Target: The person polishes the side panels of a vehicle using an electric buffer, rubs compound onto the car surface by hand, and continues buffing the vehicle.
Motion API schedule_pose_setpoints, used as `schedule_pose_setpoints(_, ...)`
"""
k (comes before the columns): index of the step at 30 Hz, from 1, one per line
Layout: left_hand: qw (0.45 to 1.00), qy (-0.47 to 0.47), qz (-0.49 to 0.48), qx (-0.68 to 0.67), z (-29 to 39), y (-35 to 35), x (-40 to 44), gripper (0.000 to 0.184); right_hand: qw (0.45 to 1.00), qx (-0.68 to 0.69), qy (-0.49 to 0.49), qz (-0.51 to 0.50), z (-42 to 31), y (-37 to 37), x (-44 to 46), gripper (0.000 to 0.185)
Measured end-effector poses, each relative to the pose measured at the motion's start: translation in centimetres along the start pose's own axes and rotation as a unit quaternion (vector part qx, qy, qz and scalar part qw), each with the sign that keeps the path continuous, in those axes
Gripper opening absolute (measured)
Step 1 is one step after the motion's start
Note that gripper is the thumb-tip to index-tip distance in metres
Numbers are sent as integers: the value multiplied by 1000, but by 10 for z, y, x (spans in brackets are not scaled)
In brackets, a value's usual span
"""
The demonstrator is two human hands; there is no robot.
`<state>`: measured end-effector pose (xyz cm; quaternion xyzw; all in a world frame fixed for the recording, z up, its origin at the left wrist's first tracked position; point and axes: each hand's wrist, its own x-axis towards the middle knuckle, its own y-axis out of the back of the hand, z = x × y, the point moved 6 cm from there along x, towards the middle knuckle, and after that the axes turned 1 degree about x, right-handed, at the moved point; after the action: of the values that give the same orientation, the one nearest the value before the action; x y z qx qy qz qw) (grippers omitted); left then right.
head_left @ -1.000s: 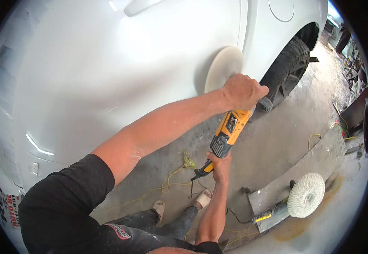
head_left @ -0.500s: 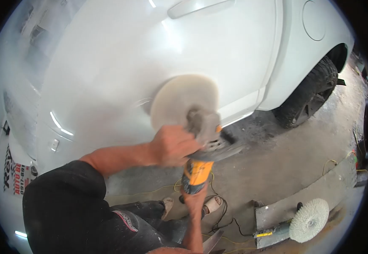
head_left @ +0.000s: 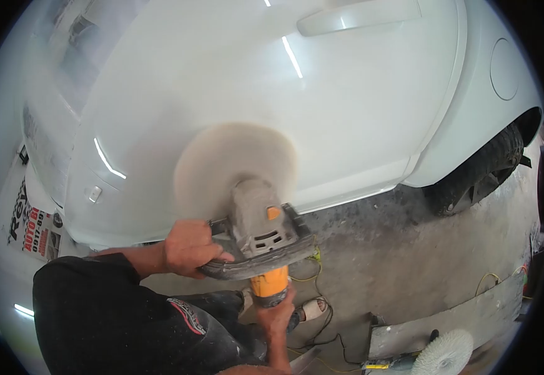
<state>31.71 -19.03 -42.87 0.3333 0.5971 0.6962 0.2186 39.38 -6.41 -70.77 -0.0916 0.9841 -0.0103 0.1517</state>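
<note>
My left hand is wrapped round the side of the black loop handle of a grey and orange polisher. Lower down, my right hand grips the rear end of the same tool, below its orange body. The tool's round off-white pad, blurred as if spinning, lies against the white car's door panel. Part of the pad is hidden behind the tool's head.
A second polisher with a fluffy white pad lies on a grey board at lower right. Cables cross the floor near my feet. A car tyre stands at right, a printed sign at left.
Both hands and the polisher have moved left along the door, and the view has shifted. The tool's head and loop handle now show more fully. Both hands keep their hold.
</note>
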Motion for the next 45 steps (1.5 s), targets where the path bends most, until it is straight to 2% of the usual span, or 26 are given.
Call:
schedule_pose_setpoints(2,1000,-14,10,4,-4,6,21,27,999,-12,9,32,-20,24,12,94)
schedule_pose_setpoints(5,989,-82,121,-35,-7,17,57,30,994,-49,44,87,-44,62,26,95)
schedule_pose_setpoints(8,981,-114,147,-51,-8,21,93,28,990,-60,43,122,-68,99,35,95)
schedule_pose_setpoints(14,929,-168,328,-44,-7,5,151,23,973,-79,89,199,-97,150,53,92)
schedule_pose_setpoints(16,913,-187,357,-56,-11,2,165,23,971,-69,84,211,-101,157,56,92)
schedule_pose_setpoints(20,931,-188,313,-21,-10,7,162,22,973,-62,80,208,-96,153,56,92)
schedule_pose_setpoints(23,949,-153,273,-20,-4,18,141,22,981,-43,71,174,-98,136,48,92)
schedule_pose_setpoints(24,955,-138,262,-27,-1,23,130,22,981,-47,101,162,-101,129,45,90)
schedule_pose_setpoints(27,982,-106,153,-17,3,45,97,29,991,-54,63,104,-98,106,39,88)
schedule_pose_setpoints(29,991,-83,106,-12,5,50,85,33,992,-56,76,89,-97,98,37,88)
schedule_pose_setpoints(32,986,-72,150,5,5,54,79,32,992,-49,78,86,-106,97,38,88)
schedule_pose_setpoints(35,986,-91,137,-17,7,52,100,26,993,-31,51,100,-108,109,38,88)
schedule_pose_setpoints(38,969,-120,218,-9,6,24,124,25,992,-17,45,114,-99,114,45,85)
schedule_pose_setpoints(45,967,-148,207,-24,5,-10,192,24,984,78,46,151,-82,114,61,82)
